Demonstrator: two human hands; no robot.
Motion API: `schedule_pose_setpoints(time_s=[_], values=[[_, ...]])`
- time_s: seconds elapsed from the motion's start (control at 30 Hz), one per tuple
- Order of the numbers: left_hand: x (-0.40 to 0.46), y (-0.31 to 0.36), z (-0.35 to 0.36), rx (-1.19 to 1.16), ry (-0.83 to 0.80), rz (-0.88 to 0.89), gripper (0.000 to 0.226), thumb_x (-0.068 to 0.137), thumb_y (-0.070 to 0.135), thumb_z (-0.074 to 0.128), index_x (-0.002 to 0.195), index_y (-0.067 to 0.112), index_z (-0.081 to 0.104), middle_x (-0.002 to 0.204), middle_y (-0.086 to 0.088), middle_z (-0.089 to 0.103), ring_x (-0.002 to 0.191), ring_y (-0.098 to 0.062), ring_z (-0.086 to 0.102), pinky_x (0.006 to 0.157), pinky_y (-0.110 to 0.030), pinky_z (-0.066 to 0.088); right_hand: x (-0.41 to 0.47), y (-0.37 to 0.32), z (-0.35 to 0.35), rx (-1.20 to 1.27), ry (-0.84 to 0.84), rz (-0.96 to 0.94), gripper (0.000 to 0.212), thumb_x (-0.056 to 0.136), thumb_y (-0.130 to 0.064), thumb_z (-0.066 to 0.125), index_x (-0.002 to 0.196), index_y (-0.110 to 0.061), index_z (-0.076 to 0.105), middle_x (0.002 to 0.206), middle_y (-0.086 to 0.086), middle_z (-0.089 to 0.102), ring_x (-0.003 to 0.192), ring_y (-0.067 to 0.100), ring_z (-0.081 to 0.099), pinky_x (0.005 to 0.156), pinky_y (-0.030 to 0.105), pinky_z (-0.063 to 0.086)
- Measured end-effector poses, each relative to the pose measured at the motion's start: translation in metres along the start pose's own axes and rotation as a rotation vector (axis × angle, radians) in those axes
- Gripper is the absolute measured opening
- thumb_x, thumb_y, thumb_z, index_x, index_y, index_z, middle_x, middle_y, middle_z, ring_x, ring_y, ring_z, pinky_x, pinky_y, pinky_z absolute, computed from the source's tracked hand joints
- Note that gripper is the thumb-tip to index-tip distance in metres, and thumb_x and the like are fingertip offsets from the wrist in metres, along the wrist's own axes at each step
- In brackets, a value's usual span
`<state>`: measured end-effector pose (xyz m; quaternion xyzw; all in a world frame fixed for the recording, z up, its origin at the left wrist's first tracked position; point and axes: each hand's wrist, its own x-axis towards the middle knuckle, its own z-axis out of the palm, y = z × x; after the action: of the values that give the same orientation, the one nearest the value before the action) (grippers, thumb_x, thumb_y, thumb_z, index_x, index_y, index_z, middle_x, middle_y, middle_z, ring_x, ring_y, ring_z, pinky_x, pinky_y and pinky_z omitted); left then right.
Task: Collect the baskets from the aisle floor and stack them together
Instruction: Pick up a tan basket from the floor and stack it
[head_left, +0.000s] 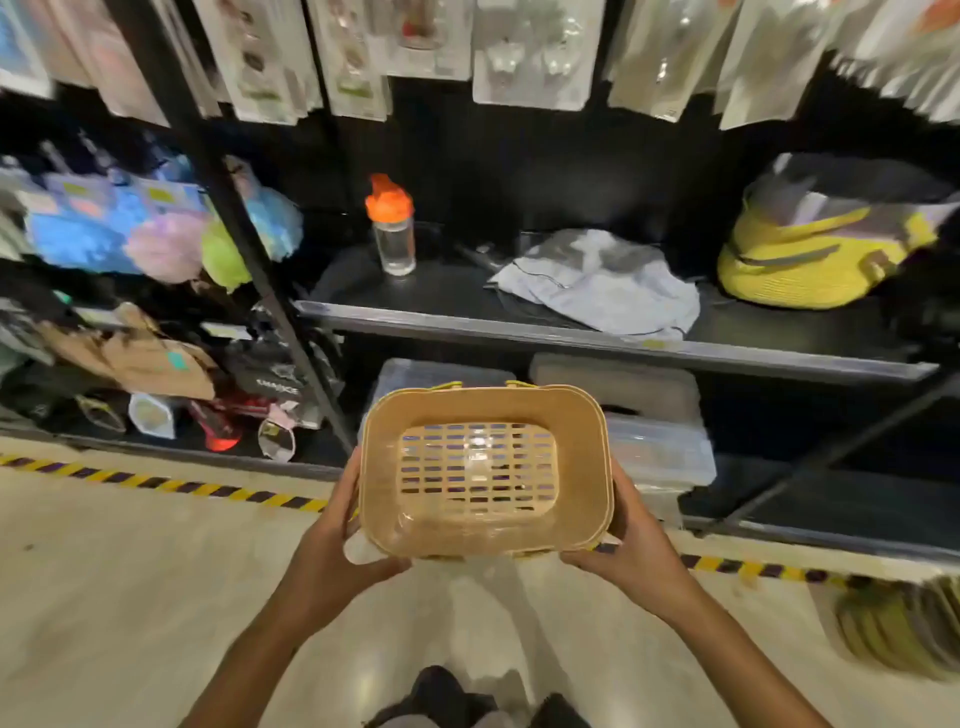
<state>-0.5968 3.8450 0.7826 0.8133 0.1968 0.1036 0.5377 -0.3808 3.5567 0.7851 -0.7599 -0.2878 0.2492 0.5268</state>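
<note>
Two hands clamped on one tan basket (483, 470), held up above the aisle floor (130, 571) in front of the black shelf (597, 338). Left hand (340, 540) gripping the left wall, fingers curled under the near corner; right hand (631, 545) gripping the right wall likewise. Open top facing the camera, slotted bottom visible inside. On the shelf behind: clear bottle (394, 228) with orange cap, pale cloth (597, 280), yellow bag (815, 244). Striped tape (156, 483) along the shelf base.
</note>
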Motion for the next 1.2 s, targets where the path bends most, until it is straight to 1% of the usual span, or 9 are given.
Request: schedule_pose_setpoints(time_s=[0.17,0.33,0.4,0.5,0.57,0.87,0.97,1.07,1.2], values=[[0.071,0.005,0.032,-0.008,-0.284,0.079,0.134,0.061,0.018,0.097,0.161,0.042,0.010,0.142,0.048,0.041,0.128,0.021,0.046,0.089,-0.001,0.046,-0.055,0.008,-0.021,0.039,0.303,0.130,0.116,0.067,-0.030,0.095,0.154,-0.051,0.021,0.143,-0.028,0.051,0.130,-0.004,0.052,0.093,0.009,0.049],[0.124,0.023,0.093,-0.040,-0.549,0.142,0.130,0.062,0.020,0.098,0.154,0.060,0.016,0.142,0.048,0.041,0.127,0.023,0.045,0.080,0.000,0.048,-0.109,0.004,-0.036,0.027,0.576,0.232,0.117,0.067,-0.043,0.093,0.155,-0.050,0.016,0.145,-0.039,0.042,0.130,-0.015,0.045,0.089,0.003,0.047],[0.131,0.032,0.124,-0.034,-0.660,0.162,0.132,0.061,0.022,0.099,0.155,0.058,0.015,0.146,0.045,0.039,0.129,0.021,0.045,0.082,-0.006,0.051,-0.140,0.011,-0.036,0.036,0.658,0.281,0.116,0.070,-0.039,0.092,0.157,-0.047,0.016,0.147,-0.038,0.040,0.131,-0.015,0.044,0.088,0.001,0.045],[0.133,0.056,0.174,-0.024,-0.828,0.204,0.133,0.060,0.030,0.101,0.157,0.055,0.014,0.154,0.032,0.040,0.137,0.008,0.046,0.101,-0.027,0.049,-0.191,0.025,-0.045,0.029,0.799,0.345,0.122,0.067,-0.040,0.094,0.156,-0.051,0.011,0.146,-0.042,0.037,0.131,-0.018,0.041,0.084,-0.002,0.043],[0.132,0.077,0.209,-0.005,-0.908,0.259,0.132,0.060,0.037,0.100,0.159,0.052,0.014,0.155,0.030,0.040,0.140,0.005,0.044,0.106,-0.026,0.045,-0.221,0.034,-0.057,0.032,0.874,0.375,0.123,0.063,-0.049,0.093,0.155,-0.054,0.012,0.146,-0.040,0.039,0.130,-0.016,0.044,0.086,0.001,0.045],[0.119,0.177,0.346,0.047,-0.963,0.429,0.129,0.058,0.044,0.098,0.155,0.059,0.014,0.149,0.041,0.040,0.133,0.018,0.042,0.107,-0.022,0.042,-0.291,0.078,-0.154,0.099,1.026,0.351,0.124,0.059,-0.057,0.093,0.151,-0.060,0.012,0.144,-0.040,0.041,0.129,-0.011,0.049,0.090,0.005,0.048],[0.107,0.216,0.396,0.039,-0.967,0.446,0.127,0.055,0.058,0.095,0.154,0.061,0.016,0.152,0.038,0.038,0.138,0.010,0.042,0.109,-0.028,0.043,-0.323,0.092,-0.198,0.123,1.062,0.343,0.125,0.056,-0.059,0.093,0.151,-0.062,0.011,0.144,-0.039,0.043,0.129,-0.010,0.050,0.089,0.004,0.047],[0.090,0.242,0.454,0.047,-0.987,0.475,0.126,0.059,0.046,0.095,0.156,0.057,0.015,0.154,0.036,0.036,0.143,0.000,0.040,0.117,-0.042,0.040,-0.363,0.103,-0.239,0.104,1.102,0.347,0.126,0.057,-0.057,0.093,0.152,-0.060,0.010,0.145,-0.035,0.046,0.129,-0.007,0.052,0.093,0.006,0.046],[0.067,0.265,0.524,0.077,-1.042,0.477,0.129,0.058,0.041,0.093,0.156,0.056,0.011,0.152,0.035,0.034,0.145,-0.006,0.039,0.116,-0.041,0.040,-0.415,0.120,-0.275,0.104,1.156,0.380,0.125,0.058,-0.054,0.093,0.151,-0.062,0.011,0.144,-0.034,0.047,0.128,-0.007,0.053,0.092,0.004,0.045]])
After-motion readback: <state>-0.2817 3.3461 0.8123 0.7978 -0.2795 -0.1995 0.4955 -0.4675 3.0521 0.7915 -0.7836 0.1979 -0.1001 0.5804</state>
